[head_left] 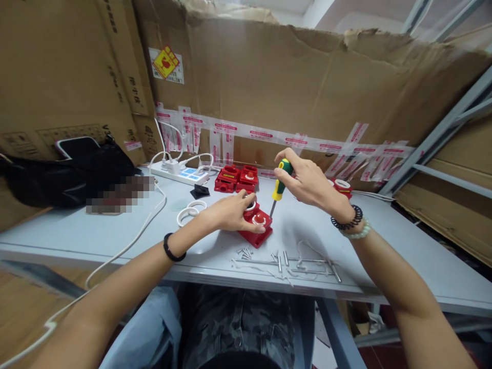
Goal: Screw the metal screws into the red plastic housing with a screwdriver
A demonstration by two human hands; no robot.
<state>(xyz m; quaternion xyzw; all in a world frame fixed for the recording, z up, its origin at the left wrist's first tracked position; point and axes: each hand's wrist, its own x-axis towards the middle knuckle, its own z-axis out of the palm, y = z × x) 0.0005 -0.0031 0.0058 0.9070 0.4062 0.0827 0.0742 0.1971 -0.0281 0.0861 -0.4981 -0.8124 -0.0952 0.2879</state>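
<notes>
Red plastic housing point(255, 229), lying flat on the grey bench point(384, 256), near its front edge. The left hand point(230, 212) presses down on the housing's top, fingers closed over it beside a white ring fitting. The right hand point(307, 182) is clamped around the green-and-yellow handle of a screwdriver point(279, 188), whose shaft slants down to the housing's right side. The housing looks rigid and light, likely to slide unless held by its flat upper face. Loose screws point(246, 252) lie just in front of it; more red housings point(236, 179) and a white power strip point(180, 173) sit behind; white rings point(190, 211) lie to its left.
</notes>
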